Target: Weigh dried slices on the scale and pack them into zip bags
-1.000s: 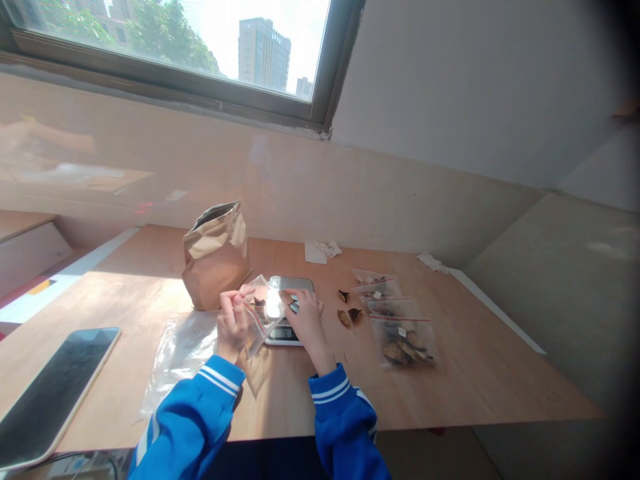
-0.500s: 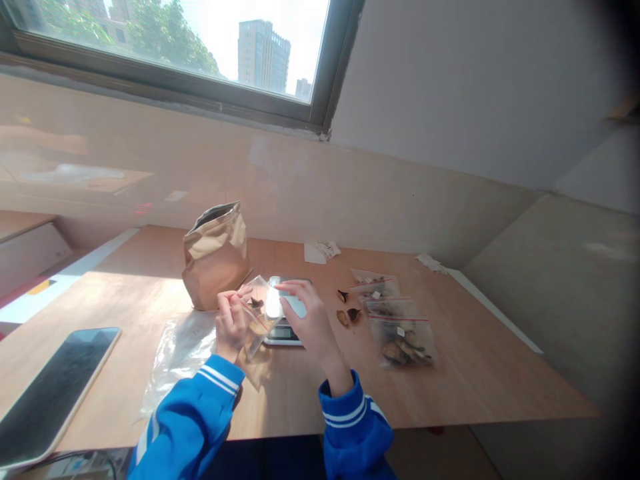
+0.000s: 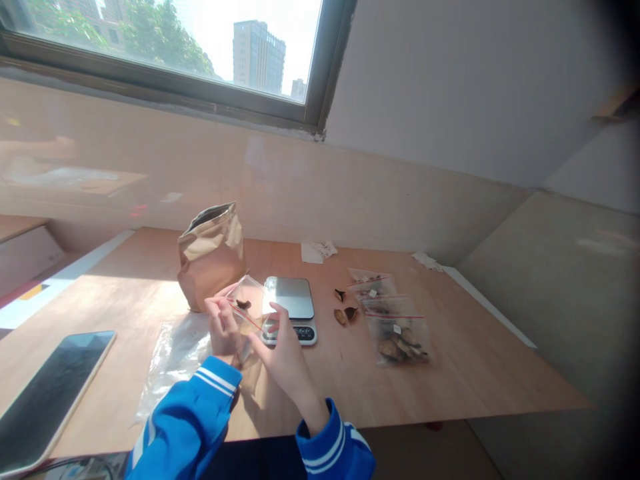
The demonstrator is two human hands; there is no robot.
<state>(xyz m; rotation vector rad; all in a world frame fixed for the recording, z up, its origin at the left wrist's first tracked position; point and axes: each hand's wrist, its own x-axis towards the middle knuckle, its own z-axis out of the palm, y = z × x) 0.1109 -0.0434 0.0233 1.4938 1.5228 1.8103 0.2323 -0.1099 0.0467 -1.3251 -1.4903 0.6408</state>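
My left hand [image 3: 223,328] is closed on the edge of a small clear zip bag [image 3: 256,293] with a red seal line. A dark dried piece [image 3: 243,305] shows inside the bag. My right hand [image 3: 286,353] is at the bag's right corner, thumb and forefinger apart; whether a finger touches the plastic is unclear. Just behind that hand lies a kitchen scale [image 3: 290,298] with a bare metal plate, its front partly covered by my fingers. Several loose dried pieces [image 3: 351,313] lie to the right of the scale.
Filled zip bags [image 3: 400,343] overlap on the right. A brown paper bag [image 3: 213,257] stands open at back left, clear plastic bags [image 3: 167,360] lie before it, and a phone [image 3: 55,393] is far left. Crumpled white paper [image 3: 319,251] lies near the wall.
My right hand has come down and left from over the scale to the zip bag's corner, uncovering the plate. My left hand keeps its hold on the bag. The view has shifted slightly.
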